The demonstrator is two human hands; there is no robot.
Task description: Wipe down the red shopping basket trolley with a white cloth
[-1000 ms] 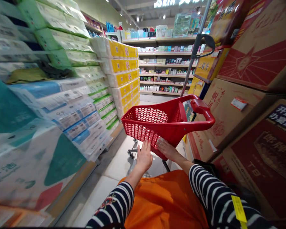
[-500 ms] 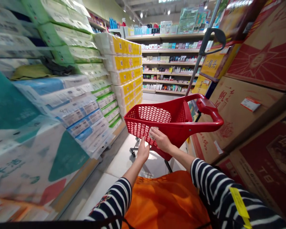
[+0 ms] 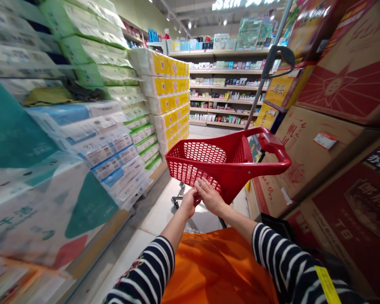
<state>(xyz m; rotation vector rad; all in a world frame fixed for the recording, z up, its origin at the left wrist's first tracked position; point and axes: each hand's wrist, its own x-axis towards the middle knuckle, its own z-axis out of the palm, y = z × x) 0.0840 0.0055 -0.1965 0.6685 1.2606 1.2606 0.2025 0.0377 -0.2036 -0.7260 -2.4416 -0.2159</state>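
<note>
A red shopping cart [image 3: 237,169] with a perforated basket stands right in front of me. Close to its near side, my two hands meet. My left hand [image 3: 189,202] is curled, thumb and fingers pinched together; whatever lies between them is hidden. Over it reaches my right hand [image 3: 210,197], its fingers bent down towards the left fingertips. A small bit of a pale crumpled wad [image 3: 197,183] shows at the right fingertips; the rest is covered. Whether it is cloth or tissue I cannot tell.
Stacked tissue packs [image 3: 114,156] line the left side, with yellow-and-white packs [image 3: 167,86] beyond. Cardboard cartons [image 3: 319,147] are piled on the right. A metal pole with a dark grip [image 3: 272,63] rises behind the cart. Shelves of small goods [image 3: 228,71] stand at the back.
My right hand has come away from the cart's side, down to my left hand, and the two now touch. The pale wad, plainly visible before, is mostly hidden. The view has shifted slightly.
</note>
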